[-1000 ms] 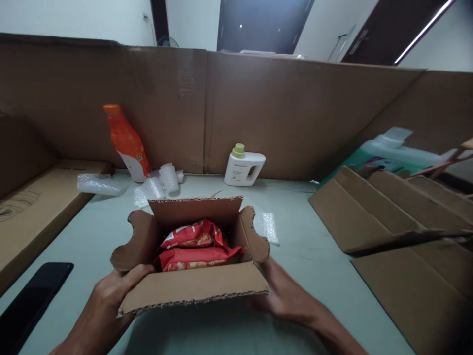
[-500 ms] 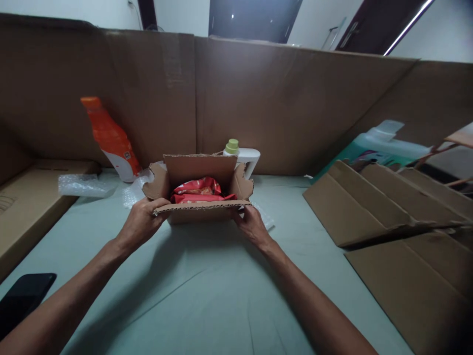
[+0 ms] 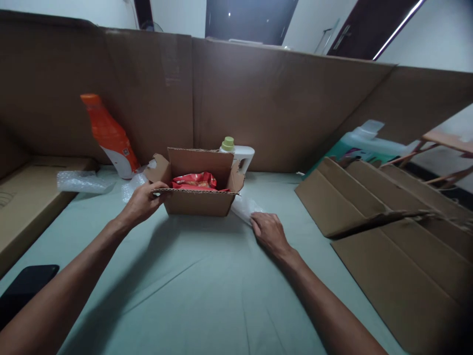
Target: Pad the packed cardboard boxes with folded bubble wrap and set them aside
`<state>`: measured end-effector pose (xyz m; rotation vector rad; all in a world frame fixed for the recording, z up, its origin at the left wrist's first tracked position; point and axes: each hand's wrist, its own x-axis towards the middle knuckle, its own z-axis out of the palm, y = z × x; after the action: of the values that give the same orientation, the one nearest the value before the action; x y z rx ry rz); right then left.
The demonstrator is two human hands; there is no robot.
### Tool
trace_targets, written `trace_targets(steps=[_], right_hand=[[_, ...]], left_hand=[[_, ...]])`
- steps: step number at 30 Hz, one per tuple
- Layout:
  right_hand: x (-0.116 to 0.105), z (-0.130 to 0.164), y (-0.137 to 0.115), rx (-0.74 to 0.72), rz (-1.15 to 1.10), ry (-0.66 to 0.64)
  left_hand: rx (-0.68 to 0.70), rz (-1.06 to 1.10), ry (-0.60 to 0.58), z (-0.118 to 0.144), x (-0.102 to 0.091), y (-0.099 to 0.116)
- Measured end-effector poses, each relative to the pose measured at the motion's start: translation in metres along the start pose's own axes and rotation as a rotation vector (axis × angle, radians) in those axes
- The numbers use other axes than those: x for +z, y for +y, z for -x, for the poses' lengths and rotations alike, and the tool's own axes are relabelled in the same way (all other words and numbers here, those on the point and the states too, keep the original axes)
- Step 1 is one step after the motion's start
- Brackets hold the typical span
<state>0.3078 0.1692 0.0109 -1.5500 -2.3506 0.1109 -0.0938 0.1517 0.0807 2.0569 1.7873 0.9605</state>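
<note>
Both hands part: left hand [image 3: 142, 203] still pinches the box [image 3: 195, 195] flap, right hand [image 3: 269, 230] drops off, fingers loose, onto bubble wrap [image 3: 244, 207] beside it.

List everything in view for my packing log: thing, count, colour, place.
box: 1, brown, open, centre of table
packets: red, count unclear, inside box
orange bottle: 1, orange and white, back left
white bottle: 1, white with green cap, behind box
bubble wrap: several clear pieces, left of box, and one at its right corner
flat cardboard: several brown sheets, right
cardboard wall: brown, along the back
phone: 1, black, near left
table: pale green
left hand: fingers on box's front left corner
right hand: on bubble wrap right of box
</note>
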Motion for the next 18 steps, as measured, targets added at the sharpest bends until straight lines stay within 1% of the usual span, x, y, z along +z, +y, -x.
trace_targets(steps=[1,3,5,6,7,9,11,13,15,17,18], right_hand=[[-0.005,0.008,-0.001,0.016,0.014,0.020],[-0.018,0.027,-0.002,0.051,0.038,0.067],[-0.033,0.050,-0.001,0.091,0.060,0.123],[-0.041,0.060,-0.001,0.118,0.060,0.168],[-0.048,0.070,-0.001,0.151,0.045,0.225],[-0.062,0.086,-0.005,0.230,-0.033,0.350],[-0.073,0.098,-0.009,0.316,-0.139,0.446],[-0.083,0.108,-0.010,0.389,-0.233,0.491],[-0.091,0.119,-0.006,0.451,-0.353,0.492],[-0.097,0.131,0.001,0.479,-0.534,0.429],[-0.099,0.136,0.004,0.473,-0.639,0.364]], left_hand=[[0.009,0.009,0.055,0.004,0.000,0.001],[0.043,0.019,0.183,0.020,-0.001,0.004],[0.071,0.014,0.279,0.045,0.002,0.009],[0.070,0.006,0.302,0.059,0.004,0.011],[0.061,0.003,0.299,0.073,0.008,0.014],[0.020,0.018,0.241,0.097,0.017,0.020],[-0.021,0.053,0.177,0.111,0.024,0.025],[-0.056,0.107,0.176,0.112,0.024,0.026],[-0.112,0.188,0.228,0.101,0.019,0.020],[-0.194,0.294,0.267,0.082,0.012,0.007],[-0.245,0.352,0.262,0.072,0.011,-0.002]])
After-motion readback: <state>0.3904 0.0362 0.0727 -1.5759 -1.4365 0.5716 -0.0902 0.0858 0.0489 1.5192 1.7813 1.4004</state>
